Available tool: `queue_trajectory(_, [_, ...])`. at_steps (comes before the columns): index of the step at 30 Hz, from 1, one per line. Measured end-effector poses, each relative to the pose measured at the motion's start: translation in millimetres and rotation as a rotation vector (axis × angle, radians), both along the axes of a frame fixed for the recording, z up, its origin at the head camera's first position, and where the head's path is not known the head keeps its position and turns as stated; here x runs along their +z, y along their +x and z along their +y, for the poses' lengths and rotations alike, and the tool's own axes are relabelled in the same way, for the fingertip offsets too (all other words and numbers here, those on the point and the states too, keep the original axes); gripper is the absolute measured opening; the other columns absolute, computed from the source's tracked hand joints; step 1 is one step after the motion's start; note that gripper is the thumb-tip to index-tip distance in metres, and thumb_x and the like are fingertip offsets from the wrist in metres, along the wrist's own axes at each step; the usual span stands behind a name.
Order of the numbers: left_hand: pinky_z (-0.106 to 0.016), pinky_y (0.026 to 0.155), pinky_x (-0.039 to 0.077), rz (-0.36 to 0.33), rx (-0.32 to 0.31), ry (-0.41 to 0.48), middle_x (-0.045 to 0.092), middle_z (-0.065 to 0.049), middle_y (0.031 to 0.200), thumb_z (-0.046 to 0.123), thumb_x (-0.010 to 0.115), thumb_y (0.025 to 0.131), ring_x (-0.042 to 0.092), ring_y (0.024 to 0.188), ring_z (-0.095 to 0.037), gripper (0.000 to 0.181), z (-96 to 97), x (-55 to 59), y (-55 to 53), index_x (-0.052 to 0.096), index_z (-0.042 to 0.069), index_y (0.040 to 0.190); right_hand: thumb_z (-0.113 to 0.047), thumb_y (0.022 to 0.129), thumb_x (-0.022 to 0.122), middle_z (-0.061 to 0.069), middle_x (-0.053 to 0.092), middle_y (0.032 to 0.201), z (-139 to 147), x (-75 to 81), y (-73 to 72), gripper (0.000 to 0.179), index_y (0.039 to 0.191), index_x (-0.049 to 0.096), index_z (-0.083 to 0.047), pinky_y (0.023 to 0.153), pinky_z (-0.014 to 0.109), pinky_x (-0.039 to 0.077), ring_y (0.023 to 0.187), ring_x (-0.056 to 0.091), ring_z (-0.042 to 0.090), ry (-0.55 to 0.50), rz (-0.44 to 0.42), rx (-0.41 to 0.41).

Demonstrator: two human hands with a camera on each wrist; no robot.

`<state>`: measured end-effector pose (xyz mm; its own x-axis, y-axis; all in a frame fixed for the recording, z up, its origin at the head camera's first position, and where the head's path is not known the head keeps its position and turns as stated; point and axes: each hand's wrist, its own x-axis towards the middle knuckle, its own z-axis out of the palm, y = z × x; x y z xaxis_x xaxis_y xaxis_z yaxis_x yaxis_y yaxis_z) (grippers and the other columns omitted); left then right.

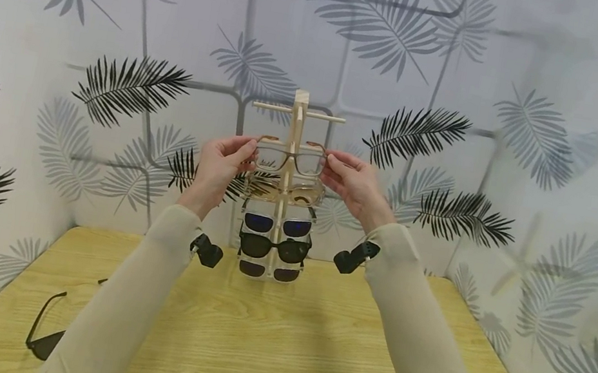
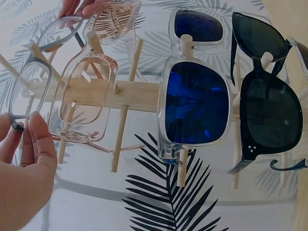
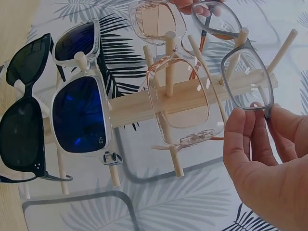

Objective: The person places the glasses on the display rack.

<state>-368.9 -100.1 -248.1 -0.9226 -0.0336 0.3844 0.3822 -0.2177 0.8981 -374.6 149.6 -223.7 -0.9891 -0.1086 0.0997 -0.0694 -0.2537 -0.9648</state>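
Note:
Both hands hold one pair of grey-framed eyeglasses [image 1: 270, 157] with clear lenses, high on a wooden eyewear stand [image 1: 298, 124]. The left hand [image 1: 220, 164] pinches the frame's left outer corner; the right hand [image 1: 354, 185] pinches the right one. Orange-brown temple ends show behind the lenses. In the left wrist view, thumb and fingers of the left hand [image 2: 31, 168] meet at the hinge, and the bridge lies at a peg tip. Directly below hang clear-framed glasses with peach lenses [image 2: 86, 94]. The right wrist view shows the right hand [image 3: 269, 154] gripping the opposite hinge.
Lower on the stand are clear-framed sunglasses with blue lenses [image 1: 259, 223], black sunglasses [image 1: 256, 245] and another dark-lensed pair [image 1: 252, 268]. A wooden crossbar [image 1: 324, 117] tops the post. Black sunglasses [image 1: 45, 343] lie on the table [image 1: 261, 350] at left, partly behind the left sleeve.

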Motion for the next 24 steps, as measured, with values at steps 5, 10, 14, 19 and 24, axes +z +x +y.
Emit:
queue_trajectory(5, [-0.027,0.077,0.059,-0.006,-0.012,0.001,0.069,0.003,0.091,0.018,0.065,0.095,0.064,0.087,-0.013,0.039,0.3,-1.0,0.2,0.062,-0.004,0.126,-0.012,0.097,0.060,-0.001,0.074,0.091,1.9,-1.3,-0.4,0.040,0.136,0.056,-0.001,0.079,0.026,0.059,0.082,0.069,0.011,0.003,-0.003,0.003])
queue_trajectory(10, [-0.028,0.078,0.059,-0.009,0.010,-0.032,0.069,0.003,0.094,0.020,0.064,0.096,0.064,0.089,-0.014,0.036,-0.7,-0.5,1.4,0.064,-0.001,0.125,-0.014,0.098,0.060,0.000,0.073,0.094,2.4,-1.2,0.3,0.038,0.134,0.058,-0.003,0.078,0.026,0.059,0.085,0.068,0.012,0.008,0.006,0.000])
queue_trajectory(14, [-0.024,0.073,0.059,-0.012,0.036,-0.054,0.069,0.002,0.095,0.023,0.064,0.096,0.064,0.089,-0.015,0.036,-1.5,-0.1,1.8,0.065,0.001,0.124,-0.015,0.099,0.059,0.001,0.072,0.095,4.6,-1.9,1.2,0.037,0.135,0.059,-0.005,0.078,0.025,0.059,0.087,0.067,0.013,0.014,0.010,-0.002])
queue_trajectory(19, [-0.025,0.074,0.059,-0.025,0.072,-0.073,0.066,0.003,0.097,0.026,0.065,0.095,0.062,0.092,-0.016,0.035,-1.9,-0.3,2.2,0.067,0.004,0.123,-0.016,0.099,0.059,0.002,0.070,0.096,7.0,-3.2,2.3,0.036,0.133,0.060,-0.005,0.079,0.025,0.059,0.087,0.066,0.013,0.014,0.001,-0.011])
queue_trajectory(24, [-0.023,0.070,0.057,-0.026,0.101,-0.084,0.064,0.002,0.098,0.027,0.065,0.096,0.060,0.092,-0.017,0.034,-3.8,0.2,4.1,0.068,0.006,0.121,-0.016,0.098,0.060,0.002,0.069,0.094,10.0,-2.8,4.7,0.035,0.131,0.061,-0.004,0.075,0.024,0.058,0.084,0.064,0.013,0.005,-0.007,-0.015])
